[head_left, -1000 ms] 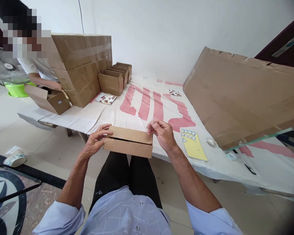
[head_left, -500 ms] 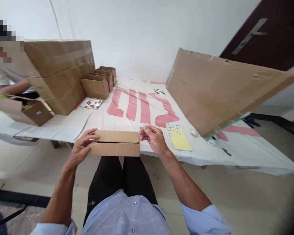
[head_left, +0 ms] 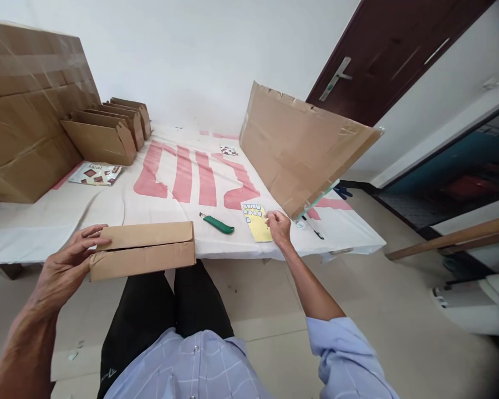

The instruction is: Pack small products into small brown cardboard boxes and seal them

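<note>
My left hand (head_left: 69,263) grips the left end of a long, narrow cardboard box (head_left: 145,257) at the table's front edge. Its lid flap (head_left: 145,234) is down, with a thin dark gap along the seam. My right hand (head_left: 279,226) hovers by the right side of a yellow sheet (head_left: 258,227) that carries several small pale labels at its top left. Thumb and fingertips are pinched together there; whatever is between them cannot be made out. Between the box and the sheet lies a green utility knife (head_left: 217,223).
Open cardboard boxes (head_left: 103,138) stand in a row at the back left beside large taped cartons (head_left: 29,122). A cardboard panel (head_left: 303,149) leans over the table's right side. A printed packet (head_left: 95,173) and a black pen-like tool (head_left: 313,227) lie on the white cloth (head_left: 183,221).
My right hand has left the box's right end and moved right to the yellow sheet. The view has turned right. The green knife now shows on the cloth. My left hand stays on the box.
</note>
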Demonstrator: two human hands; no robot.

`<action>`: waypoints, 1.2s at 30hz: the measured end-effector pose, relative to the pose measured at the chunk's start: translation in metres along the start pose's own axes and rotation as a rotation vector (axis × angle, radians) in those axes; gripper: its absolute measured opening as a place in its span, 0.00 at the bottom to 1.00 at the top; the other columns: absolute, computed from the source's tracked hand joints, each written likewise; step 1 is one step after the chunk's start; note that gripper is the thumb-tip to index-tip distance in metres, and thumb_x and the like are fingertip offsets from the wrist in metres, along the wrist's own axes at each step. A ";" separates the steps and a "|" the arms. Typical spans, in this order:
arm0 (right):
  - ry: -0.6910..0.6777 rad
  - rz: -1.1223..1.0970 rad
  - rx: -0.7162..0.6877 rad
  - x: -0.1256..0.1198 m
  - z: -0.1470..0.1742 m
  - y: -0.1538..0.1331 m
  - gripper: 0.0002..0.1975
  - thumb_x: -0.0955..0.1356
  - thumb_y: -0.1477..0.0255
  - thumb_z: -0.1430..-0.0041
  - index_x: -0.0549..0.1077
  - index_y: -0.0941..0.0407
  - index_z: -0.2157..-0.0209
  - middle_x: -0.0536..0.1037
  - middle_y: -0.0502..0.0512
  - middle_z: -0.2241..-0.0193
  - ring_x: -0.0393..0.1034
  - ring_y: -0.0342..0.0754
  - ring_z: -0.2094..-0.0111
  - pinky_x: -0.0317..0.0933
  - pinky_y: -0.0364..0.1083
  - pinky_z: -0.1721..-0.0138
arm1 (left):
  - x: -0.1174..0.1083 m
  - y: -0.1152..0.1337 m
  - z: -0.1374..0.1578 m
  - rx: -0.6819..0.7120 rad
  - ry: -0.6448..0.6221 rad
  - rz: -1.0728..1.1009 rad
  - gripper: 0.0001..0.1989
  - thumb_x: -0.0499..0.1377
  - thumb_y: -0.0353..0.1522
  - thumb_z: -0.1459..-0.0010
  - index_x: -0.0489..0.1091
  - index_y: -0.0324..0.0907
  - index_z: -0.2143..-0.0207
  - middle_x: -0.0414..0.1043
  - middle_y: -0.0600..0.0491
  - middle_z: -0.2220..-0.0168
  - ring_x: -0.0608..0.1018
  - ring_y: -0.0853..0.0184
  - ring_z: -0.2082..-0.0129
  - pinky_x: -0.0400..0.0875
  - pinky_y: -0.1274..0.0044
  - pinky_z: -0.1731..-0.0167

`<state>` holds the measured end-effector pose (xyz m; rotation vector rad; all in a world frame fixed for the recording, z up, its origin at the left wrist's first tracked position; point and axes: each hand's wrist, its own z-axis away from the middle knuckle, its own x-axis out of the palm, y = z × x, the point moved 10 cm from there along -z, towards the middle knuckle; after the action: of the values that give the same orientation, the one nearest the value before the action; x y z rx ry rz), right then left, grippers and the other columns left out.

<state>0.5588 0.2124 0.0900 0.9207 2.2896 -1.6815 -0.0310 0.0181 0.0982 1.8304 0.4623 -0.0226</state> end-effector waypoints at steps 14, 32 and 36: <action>0.085 0.691 -0.042 -0.041 -0.096 0.085 0.14 0.63 0.70 0.31 0.79 0.58 0.67 0.81 0.64 0.64 0.65 0.53 0.63 0.51 0.49 0.62 | -0.011 -0.009 0.000 -0.051 0.044 -0.108 0.14 0.75 0.50 0.49 0.86 0.62 0.59 0.79 0.57 0.37 0.72 0.49 0.29 0.63 0.59 0.27; -0.081 0.827 -0.229 -0.011 -0.065 0.097 0.11 0.66 0.70 0.32 0.80 0.57 0.59 0.82 0.68 0.52 0.66 0.60 0.51 0.61 0.53 0.48 | -0.003 -0.006 -0.004 -0.001 0.013 -0.022 0.09 0.72 0.45 0.40 0.85 0.58 0.57 0.77 0.56 0.36 0.71 0.52 0.29 0.66 0.56 0.28; -0.085 0.786 -0.186 -0.014 -0.074 0.091 0.11 0.64 0.70 0.34 0.79 0.55 0.63 0.82 0.67 0.57 0.67 0.60 0.55 0.61 0.55 0.48 | -0.001 -0.005 -0.008 -0.002 0.020 0.055 0.15 0.75 0.46 0.43 0.86 0.49 0.58 0.76 0.45 0.36 0.72 0.49 0.30 0.73 0.61 0.35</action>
<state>0.6373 0.2903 0.0486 1.4139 1.6415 -1.1149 -0.0352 0.0258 0.0966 1.8418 0.4258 0.0332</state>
